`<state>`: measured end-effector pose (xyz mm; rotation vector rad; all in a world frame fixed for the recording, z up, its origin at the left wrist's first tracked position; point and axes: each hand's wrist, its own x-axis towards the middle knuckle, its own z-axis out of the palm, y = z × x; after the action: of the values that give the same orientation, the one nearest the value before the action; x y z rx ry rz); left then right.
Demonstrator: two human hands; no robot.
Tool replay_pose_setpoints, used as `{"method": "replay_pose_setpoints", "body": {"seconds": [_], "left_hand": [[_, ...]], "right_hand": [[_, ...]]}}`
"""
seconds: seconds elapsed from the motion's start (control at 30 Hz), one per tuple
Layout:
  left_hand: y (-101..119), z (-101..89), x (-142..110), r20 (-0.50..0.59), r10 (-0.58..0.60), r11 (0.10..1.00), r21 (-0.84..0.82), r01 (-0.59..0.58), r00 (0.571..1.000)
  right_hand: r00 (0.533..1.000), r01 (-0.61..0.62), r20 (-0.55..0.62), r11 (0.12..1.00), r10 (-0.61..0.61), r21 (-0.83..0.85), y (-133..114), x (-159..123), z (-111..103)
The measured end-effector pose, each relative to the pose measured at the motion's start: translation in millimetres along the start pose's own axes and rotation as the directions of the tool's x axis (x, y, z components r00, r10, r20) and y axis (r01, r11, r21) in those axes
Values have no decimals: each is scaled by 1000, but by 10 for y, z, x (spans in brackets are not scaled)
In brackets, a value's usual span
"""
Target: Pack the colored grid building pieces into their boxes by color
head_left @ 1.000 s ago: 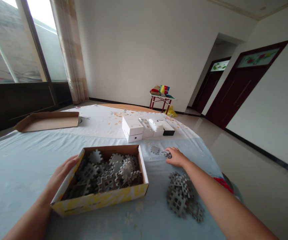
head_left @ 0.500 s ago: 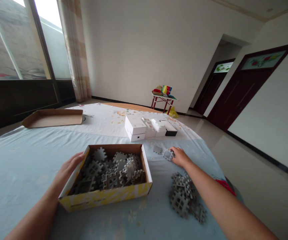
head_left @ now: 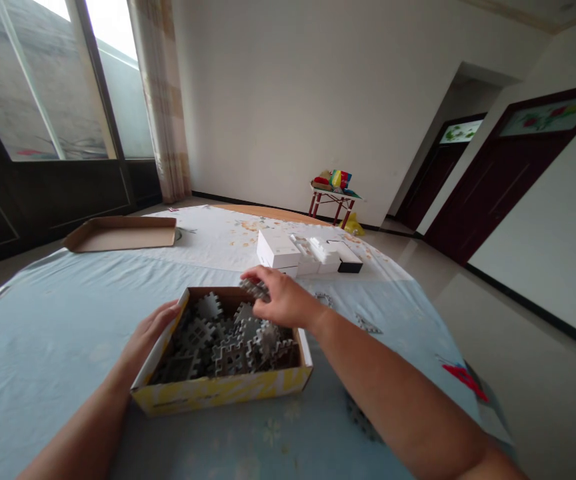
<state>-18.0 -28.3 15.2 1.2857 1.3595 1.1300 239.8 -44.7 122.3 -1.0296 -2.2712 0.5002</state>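
A cardboard box (head_left: 228,389) with a white and yellow outside stands on the table, filled with grey toothed building tiles (head_left: 231,357). My left hand (head_left: 152,330) rests along its left wall, fingers closed against the rim. Above the far right part of the box, my right hand (head_left: 282,295) pinches a few grey tiles (head_left: 255,289). To the right, a frame-like tile (head_left: 324,299) and a triangular tile (head_left: 368,324) lie on the cloth. My right forearm mostly covers a pile of tiles (head_left: 361,419).
A brown box lid (head_left: 123,235) lies at the far left. Behind the box are a white carton (head_left: 277,252), white packing trays (head_left: 321,252) and a black-sided box (head_left: 349,265). A red item (head_left: 464,380) is at the table's right edge. A small side table (head_left: 335,195) stands by the wall.
My right hand has moved left from the cloth to above the box, carrying tiles. My left hand stays at the box's left wall. The whole view has shifted slightly.
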Motion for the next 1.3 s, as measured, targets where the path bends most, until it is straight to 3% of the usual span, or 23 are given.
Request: {"method": "replay_pose_setpoints", "body": {"seconds": [0.1,0.17,0.3,0.37,0.43,0.57,0.73,0.87,1.0,1.13,1.17,1.23,1.3], "left_hand": [[-10,2,-10,13,12,1000,-14,-12,1000],[-23,-5,-7,6,12,1000,-12,-12,1000],[-48,-28,21,1,-7,1000,-13,8,1000],[-51,-35,35,-9,-14,1000,-13,14,1000],[-46,-36,43,-24,-15,1000,-7,15,1000],[-30,-31,40,-55,-9,1000,7,9,998],[8,-23,13,-67,-22,1000,15,23,998],[34,-9,11,-86,-27,1000,-17,25,996],[20,-2,21,-75,-27,999,-45,23,997],[-5,-14,29,-65,-56,996,-75,51,996],[-8,-18,31,-66,-58,996,-70,53,996],[-7,-22,33,-68,-59,997,-45,56,996],[7,-17,28,-49,-46,999,-7,45,998]], "right_hand": [[991,86,99,996,-89,39,-83,85,150],[996,58,58,995,-63,84,35,77,102],[976,-161,-122,978,178,132,605,-22,-186],[923,-356,-162,935,350,-7,961,-124,-317],[873,-487,-113,861,474,-149,1280,-266,-393],[843,-530,-34,816,537,-229,1666,-548,-378],[833,-534,2,805,553,-259,1814,-666,-255],[819,-561,-33,787,573,-258,1862,-691,-225],[826,-561,-85,801,557,-208,1772,-694,-327],[877,-477,-123,874,465,-92,1364,-525,-485],[905,-411,-116,912,409,10,1219,-461,-501],[952,-289,-56,947,299,142,922,-335,-480],[971,-234,-10,955,240,184,679,-242,-405]]}}
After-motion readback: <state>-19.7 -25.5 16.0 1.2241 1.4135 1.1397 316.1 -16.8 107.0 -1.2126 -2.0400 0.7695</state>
